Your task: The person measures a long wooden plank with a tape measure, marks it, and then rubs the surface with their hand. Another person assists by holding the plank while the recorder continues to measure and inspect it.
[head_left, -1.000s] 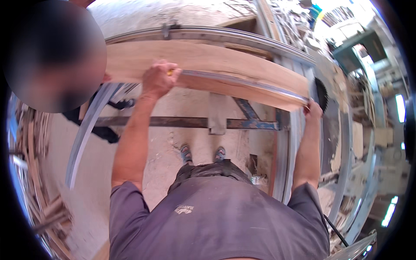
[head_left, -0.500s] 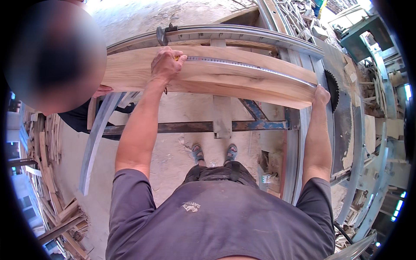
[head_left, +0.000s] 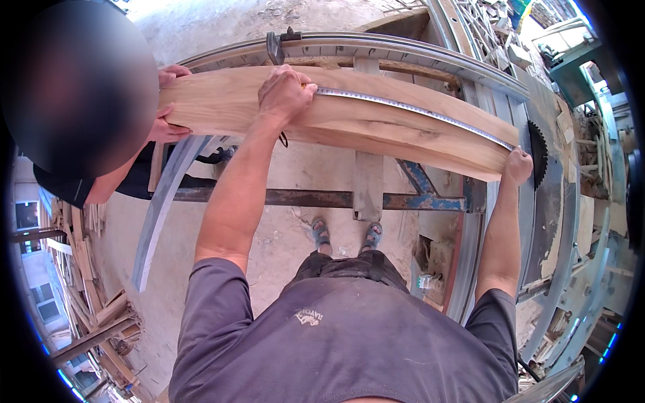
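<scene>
A long pale wooden board (head_left: 403, 131) lies across a metal saw table, in front of me. Over its top face stretches a tape measure (head_left: 403, 105), pulled out straight along the length. My left hand (head_left: 285, 92) is closed round the tape's case, of which only a bit of yellow shows, and rests on the board left of its middle. At the right end of the board, my right hand (head_left: 519, 166) pinches the tape's far end against the edge. Just right of that hand stands a dark toothed circular saw blade (head_left: 538, 156).
A co-worker's hands (head_left: 173, 127) hold the board's left end. Behind the board runs a metal fence (head_left: 403, 48) with a stop (head_left: 274, 47). A blue-painted frame bar (head_left: 420, 201) crosses below. Scrap wood (head_left: 77, 269) is piled at the left.
The whole view has shifted, so things sit further right. Both of the co-worker's hands now show at the board's left end. My hands keep their places on the board and tape.
</scene>
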A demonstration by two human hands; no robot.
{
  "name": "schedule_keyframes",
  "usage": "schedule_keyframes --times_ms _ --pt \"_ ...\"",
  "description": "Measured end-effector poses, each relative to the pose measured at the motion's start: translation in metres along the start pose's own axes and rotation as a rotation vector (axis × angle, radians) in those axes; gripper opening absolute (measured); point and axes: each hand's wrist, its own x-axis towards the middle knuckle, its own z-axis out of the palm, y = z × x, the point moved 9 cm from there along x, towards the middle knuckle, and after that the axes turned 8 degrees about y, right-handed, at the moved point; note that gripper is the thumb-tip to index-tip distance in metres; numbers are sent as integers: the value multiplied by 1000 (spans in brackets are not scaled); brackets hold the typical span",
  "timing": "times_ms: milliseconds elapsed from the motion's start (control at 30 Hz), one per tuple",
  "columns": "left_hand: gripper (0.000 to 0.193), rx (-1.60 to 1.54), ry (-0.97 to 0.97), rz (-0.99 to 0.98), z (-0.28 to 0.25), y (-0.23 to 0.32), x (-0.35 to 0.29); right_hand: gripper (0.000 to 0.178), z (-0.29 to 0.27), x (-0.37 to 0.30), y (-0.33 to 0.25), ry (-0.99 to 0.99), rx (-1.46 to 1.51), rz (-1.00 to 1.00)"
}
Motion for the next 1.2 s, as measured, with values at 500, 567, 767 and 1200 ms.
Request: schedule_keyframes --times_ms 500,567,767,1200 --pt "23 -23 -108 -45 0 -3 6 18 -3 -216 -215 -646 428 -422" --pt "23 -38 -127 -50 0 -3 8 22 3 -286 -272 -772 274 -674" --pt "21 -61 -84 -28 -1 -4 3 22 36 -335 -311 -734 80 -589" --pt "19 -166 -21 7 -4 -10 -8 25 36 -353 -305 -838 -50 -558"
